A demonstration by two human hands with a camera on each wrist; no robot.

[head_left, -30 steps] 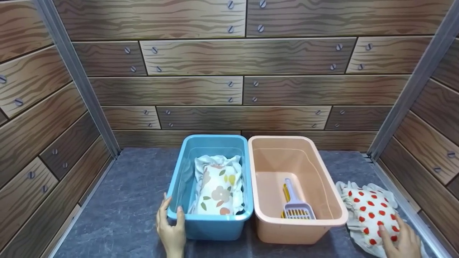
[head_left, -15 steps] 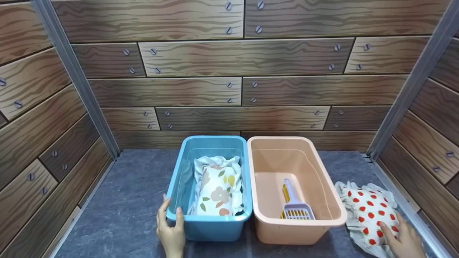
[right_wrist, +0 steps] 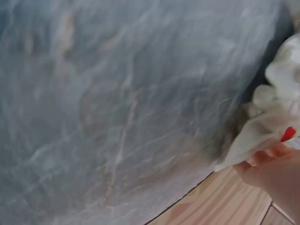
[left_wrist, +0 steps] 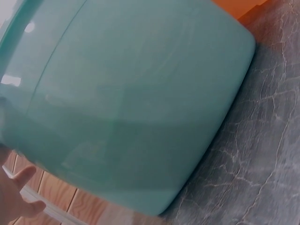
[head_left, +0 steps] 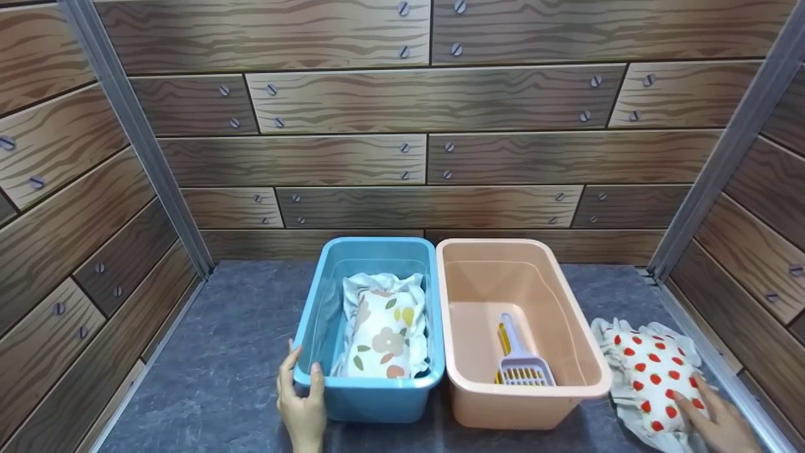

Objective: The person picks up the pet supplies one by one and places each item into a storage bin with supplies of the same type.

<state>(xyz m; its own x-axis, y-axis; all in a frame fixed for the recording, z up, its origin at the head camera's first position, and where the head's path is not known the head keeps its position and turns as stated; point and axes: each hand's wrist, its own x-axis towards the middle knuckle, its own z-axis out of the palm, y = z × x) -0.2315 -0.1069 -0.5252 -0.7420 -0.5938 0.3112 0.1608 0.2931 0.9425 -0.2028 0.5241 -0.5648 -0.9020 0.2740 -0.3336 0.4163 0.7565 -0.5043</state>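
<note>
My left hand (head_left: 302, 399) touches the near left corner of the blue plastic bin (head_left: 377, 402), its thumb at the front rim and its fingers along the left side. Inside that bin lies a white ruffled pillow (head_left: 387, 333) printed with flowers. At the far right, my right hand (head_left: 720, 418) holds the near right edge of a small strawberry-print pillow (head_left: 654, 377), which lies on the dark floor. The right wrist view shows the fingers (right_wrist: 262, 159) bent against its frilled cloth (right_wrist: 255, 136); the head view hides some of them.
A peach plastic bin (head_left: 468, 409) stands right beside the blue one. In it a lavender slotted litter scoop (head_left: 525, 365) lies over a yellow piece (head_left: 504, 338). Wood-pattern walls (head_left: 352, 204) close in the back and both sides, with metal strips (head_left: 710, 352) along the edges.
My right hand has shifted a little to the right along the strawberry-print pillow's near edge. My left hand stays at the blue bin's corner, and the bins keep their places.
</note>
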